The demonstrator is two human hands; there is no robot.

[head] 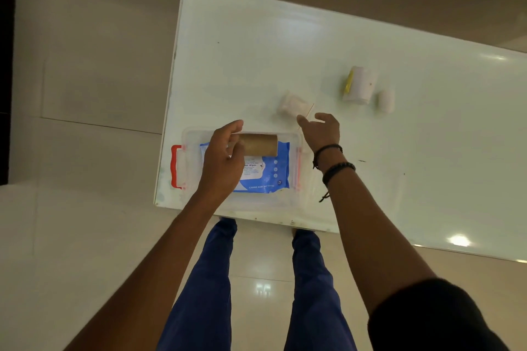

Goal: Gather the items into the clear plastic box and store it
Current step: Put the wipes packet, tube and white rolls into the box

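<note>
The left hand (221,162) is over the clear plastic box with red handles (176,167), and its grip is wrapped around one end of a brown cardboard tube (261,145), thumb on the far side, fingers curled on the near side. The tube lies level, right above the blue pack of wet wipes (266,172) that sits flat inside the box. The box stands at the near left corner of the white glossy table (256,45).

Over to the right hand (322,129), with dark bead bracelets (335,164) on the wrist: its grip is loose and partly spread, holding nothing, hovering just past the box's far right corner. Right beside its fingertips lies a small white wrapped bundle (291,104) with a thin stick (309,110) against it. Farther out on the table, well apart from the box, stands a white roll with a yellow strip (360,85), and just beside that a small white rounded object (386,100).
</note>
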